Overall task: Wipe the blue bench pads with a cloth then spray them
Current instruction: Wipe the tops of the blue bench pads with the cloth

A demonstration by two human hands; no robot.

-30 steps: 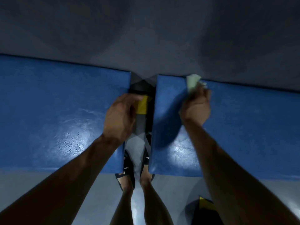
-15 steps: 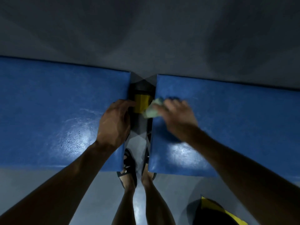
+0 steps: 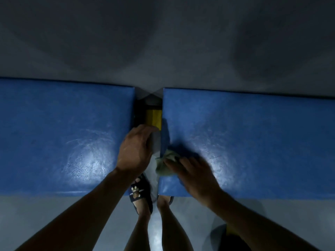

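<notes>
Right hand: the right hand lies low over the near left corner of the right bench pad, fingers spread forward onto a crumpled pale green cloth and pressing it down against the pad; whether the thumb curls under the fabric I cannot tell
Left hand: the left hand rests on the inner edge of the left bench pad, its fingers bent over that edge into the gap between the two pads, holding nothing loose
Cloth: bunched, touching the right pad's inner edge and hanging a little over it into the gap, just ahead of the right hand's fingertips and near the left hand's wrist, the two not touching
Pads: two blue pads side by side, a narrow gap between them; both shine where the light falls, and the left one carries small droplets near its front edge
Gap: a yellow block sits low between the pads, just beyond the left hand's fingers
Floor: grey floor beyond the bench and beneath it
Feet: the person's feet stand under the gap, a dark sandal with a small light-coloured ornament on the left foot
Near right corner: a dark object with a yellow patch beside the right forearm, too dim to identify
</notes>
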